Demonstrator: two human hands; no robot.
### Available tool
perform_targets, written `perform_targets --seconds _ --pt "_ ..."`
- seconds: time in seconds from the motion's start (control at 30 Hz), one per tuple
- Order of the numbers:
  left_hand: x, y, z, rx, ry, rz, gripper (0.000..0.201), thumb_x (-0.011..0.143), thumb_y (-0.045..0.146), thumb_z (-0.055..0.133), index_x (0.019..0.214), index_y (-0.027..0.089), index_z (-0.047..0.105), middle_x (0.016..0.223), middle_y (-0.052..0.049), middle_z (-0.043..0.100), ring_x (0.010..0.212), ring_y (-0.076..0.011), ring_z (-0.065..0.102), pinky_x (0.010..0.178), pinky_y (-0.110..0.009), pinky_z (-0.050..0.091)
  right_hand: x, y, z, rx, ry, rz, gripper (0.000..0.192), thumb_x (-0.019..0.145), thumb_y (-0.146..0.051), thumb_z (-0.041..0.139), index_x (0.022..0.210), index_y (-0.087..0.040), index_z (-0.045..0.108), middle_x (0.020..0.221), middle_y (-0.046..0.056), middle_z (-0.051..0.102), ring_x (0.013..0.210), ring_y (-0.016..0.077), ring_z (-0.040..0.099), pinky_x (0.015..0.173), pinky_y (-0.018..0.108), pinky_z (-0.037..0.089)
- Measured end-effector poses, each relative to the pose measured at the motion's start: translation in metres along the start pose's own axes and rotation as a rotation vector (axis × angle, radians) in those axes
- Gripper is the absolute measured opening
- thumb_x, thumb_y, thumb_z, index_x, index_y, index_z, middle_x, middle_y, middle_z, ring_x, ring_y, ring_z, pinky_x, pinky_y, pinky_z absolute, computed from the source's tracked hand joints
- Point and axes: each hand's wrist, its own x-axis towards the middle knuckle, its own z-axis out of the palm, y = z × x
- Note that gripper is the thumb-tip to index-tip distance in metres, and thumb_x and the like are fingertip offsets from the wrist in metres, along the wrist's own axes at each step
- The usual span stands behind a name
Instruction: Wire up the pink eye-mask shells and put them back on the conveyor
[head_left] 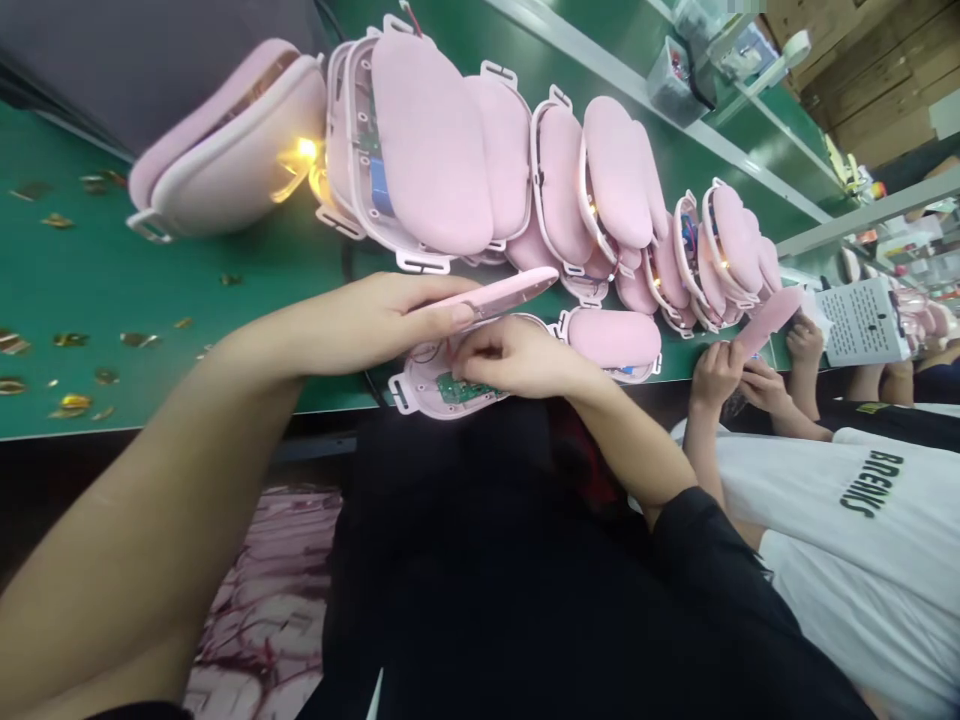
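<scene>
Head view: the left hand (390, 320) pinches a pink cover panel (504, 293) tilted over the open pink shell (420, 385) at the green bench (112, 300) edge. The right hand (517, 358), fingers curled and holding nothing, presses on its circuit board (461, 390). The step looks like fitting; closing calls for aligning the cover.

A long green tabletop (112, 300) runs from nine o'clock toward two o'clock, its surface dotted at the nine o'clock end with small gold scraps (71, 403). Along its far edge a grey rail (600, 60) runs toward one o'clock, carrying a clear plastic bin (670, 75). Brown cardboard boxes (877, 70) are stacked at the two o'clock corner. A dark grey panel (112, 60) fills eleven o'clock. At three o'clock stands a white printed carton (862, 320), with a grey shelf bar (870, 215) above it. Below the tabletop's near edge, at seven o'clock, lies crumpled pink plastic sheeting (270, 610). The light is even and bright.
</scene>
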Motion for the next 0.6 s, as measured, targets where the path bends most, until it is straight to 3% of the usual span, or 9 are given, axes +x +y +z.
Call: perform_targets --seconds 0.2,0.33,0.5,0.6 --pt "0.001 0.000 0.001 0.082 0.054 0.028 0.085 0.092 0.093 0.047 0.144 0.030 0.071 0.136 -0.004 0.075 0.117 -0.0326 0.069 0.108 -0.043 0.056 0.011 -0.001 -0.009 0.127 -0.108 0.076 0.016 0.093 -0.021 0.069 0.086 -0.017 0.082 0.086 0.002 0.079 0.082 0.0146 0.070 0.075 0.026 0.050" --pt "-0.003 0.002 0.002 0.081 0.052 0.021 0.079 0.095 0.086 0.048 0.145 0.029 0.069 0.134 -0.004 0.075 0.116 -0.0322 0.070 0.105 -0.042 0.058 0.013 -0.006 -0.008 0.173 -0.119 0.116 0.020 0.091 -0.015 0.063 0.085 -0.016 0.082 0.091 0.004 0.082 0.083 0.0159 0.071 0.074 0.026 0.053" --pt "-0.012 0.006 0.004 0.093 0.122 0.086 0.069 0.097 0.071 0.053 0.149 0.026 0.066 0.137 -0.003 0.075 0.117 -0.0270 0.069 0.100 -0.033 0.055 0.010 -0.014 -0.010 0.009 -0.129 0.075 0.014 0.090 -0.016 0.069 0.096 -0.017 0.082 0.095 0.003 0.083 0.090 0.0189 0.073 0.082 0.029 0.057" --pt "-0.017 0.007 0.007 0.065 0.151 0.122 0.067 0.098 0.065 0.055 0.150 0.024 0.065 0.143 -0.004 0.073 0.122 -0.0246 0.068 0.100 -0.029 0.053 0.005 -0.013 -0.007 -0.163 -0.002 0.036 0.012 0.094 -0.025 0.072 0.098 -0.018 0.081 0.088 0.002 0.081 0.085 0.0192 0.072 0.081 0.031 0.057"
